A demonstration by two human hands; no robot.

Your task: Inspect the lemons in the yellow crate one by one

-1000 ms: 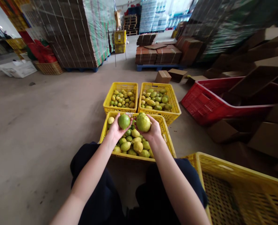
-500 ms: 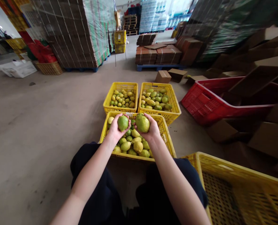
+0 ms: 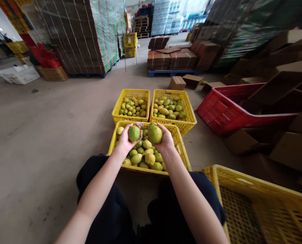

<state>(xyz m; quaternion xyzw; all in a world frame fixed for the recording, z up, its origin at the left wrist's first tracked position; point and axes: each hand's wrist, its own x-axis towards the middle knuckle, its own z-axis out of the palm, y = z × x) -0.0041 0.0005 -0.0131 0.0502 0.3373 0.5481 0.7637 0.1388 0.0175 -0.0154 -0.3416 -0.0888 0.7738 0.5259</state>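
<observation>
Since a second ago, the two held fruits have shifted slightly down and left in the frame, the left one visibly turned in the fingers. At centre frame, the person's left hand (image 3: pixel 124 139) curls around a smooth, rounded green citrus-like fruit (image 3: pixel 134 134). Just beside it, the right hand (image 3: pixel 167 139) grips a larger, bumpy yellow-green fruit (image 3: pixel 155 133), fingers closed about its right side. Both fruits are held above a yellow slatted plastic crate (image 3: pixel 181 150) of yellow and green fruit. Behind it, two more fruit-filled yellow plastic crates (image 3: pixel 187 126) stand side by side. A red plastic crate (image 3: pixel 212 112) sits at right of frame.
</observation>
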